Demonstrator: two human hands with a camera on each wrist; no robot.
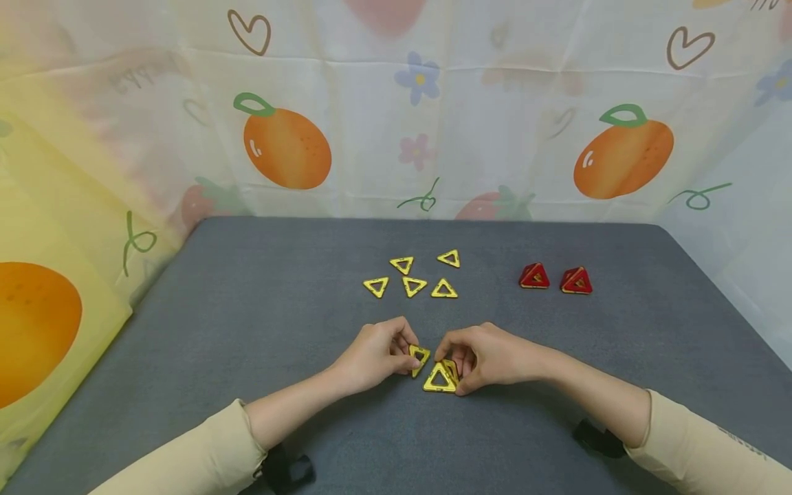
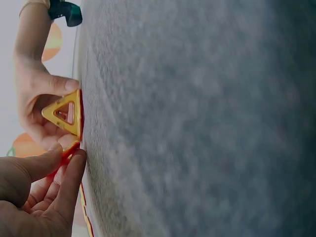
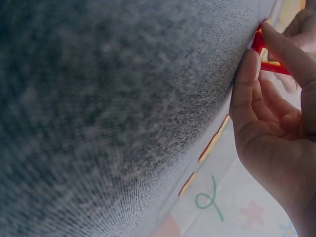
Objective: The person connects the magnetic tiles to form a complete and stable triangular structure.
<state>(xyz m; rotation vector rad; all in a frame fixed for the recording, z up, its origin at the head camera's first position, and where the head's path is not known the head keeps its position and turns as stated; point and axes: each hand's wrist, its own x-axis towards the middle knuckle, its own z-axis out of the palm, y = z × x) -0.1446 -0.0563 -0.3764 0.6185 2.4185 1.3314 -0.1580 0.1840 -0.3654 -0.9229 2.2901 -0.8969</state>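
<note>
In the head view my left hand (image 1: 370, 359) pinches a yellow triangular tile (image 1: 423, 350) with an open centre, tilted up near the table. Thumb and fingers of my right hand (image 1: 495, 355) hold two similar tiles (image 1: 439, 389) just to its right, set at an angle to each other with edges touching. The left wrist view shows the left hand's tile (image 2: 70, 149) nearly edge-on in red, close to the yellow face of the right hand's tile (image 2: 61, 104). From the right wrist, the right hand's tile (image 3: 274, 68) shows a red side, partly hidden by fingers.
Several loose yellow triangular tiles (image 1: 444, 295) lie flat beyond the hands on the grey table (image 1: 247, 330). Two small red pyramids (image 1: 534, 277) stand at the far right. A fruit-patterned cloth (image 1: 371, 137) hangs behind the table's back edge.
</note>
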